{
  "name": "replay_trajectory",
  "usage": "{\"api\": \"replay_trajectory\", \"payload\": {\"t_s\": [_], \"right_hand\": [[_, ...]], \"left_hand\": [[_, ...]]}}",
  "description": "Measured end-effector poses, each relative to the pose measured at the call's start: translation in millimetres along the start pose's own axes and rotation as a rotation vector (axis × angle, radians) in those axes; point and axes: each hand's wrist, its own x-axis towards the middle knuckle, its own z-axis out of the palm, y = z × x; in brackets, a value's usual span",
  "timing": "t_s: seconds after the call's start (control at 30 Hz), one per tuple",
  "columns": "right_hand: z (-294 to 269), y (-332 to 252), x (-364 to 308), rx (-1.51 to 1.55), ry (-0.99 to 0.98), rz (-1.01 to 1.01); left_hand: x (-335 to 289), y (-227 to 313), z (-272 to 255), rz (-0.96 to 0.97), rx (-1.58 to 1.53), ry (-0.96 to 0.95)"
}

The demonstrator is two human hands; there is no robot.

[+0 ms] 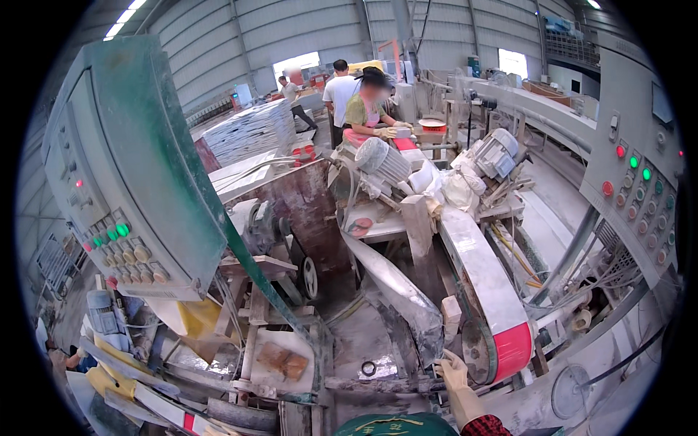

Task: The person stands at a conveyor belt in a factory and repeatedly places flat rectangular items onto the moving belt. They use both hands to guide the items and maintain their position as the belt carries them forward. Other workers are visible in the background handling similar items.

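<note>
Metal-walled workshop hall, dusty pale surfaces throughout, with bright windows in the far wall. Writing: yellow characters on one green garment at the lower edge; small labels on the cabinets, too small to read. Control cabinets, two: one green and grey at left, three green lights lit; one grey at right, two green lights lit. Motors by the belt's far end, two: one ribbed, one grey. Belt, one, white with one red band, running around a wheel at its near end, to the right of the right hand. Plastic sheet, one, long and pale, sloping down left of the belt, its lower end near the fingertips. Wooden block, one, between sheet and belt. Handwheel, one. Black ring, one, lying left of the hand. Right hand, one, in a pale glove below a red-and-black checked sleeve; fingers bent, pointing upward; whether they grasp or only touch anything cannot be told. Left hand: outside the view, grip unknown. Co-workers in the background, three, the nearest with gloved hands on a grey block.
</note>
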Motion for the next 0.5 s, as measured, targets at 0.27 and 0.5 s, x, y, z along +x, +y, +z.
{"api": "replay_trajectory", "payload": {"t_s": [0.27,0.5], "right_hand": [[-13,27,0,0.062,-0.111,0.08],[-19,47,6,0.067,-0.17,0.218]], "left_hand": [[-30,30,-29,0.071,-0.522,-0.044],[-71,108,-41,0.445,-0.973,-0.329]]}}
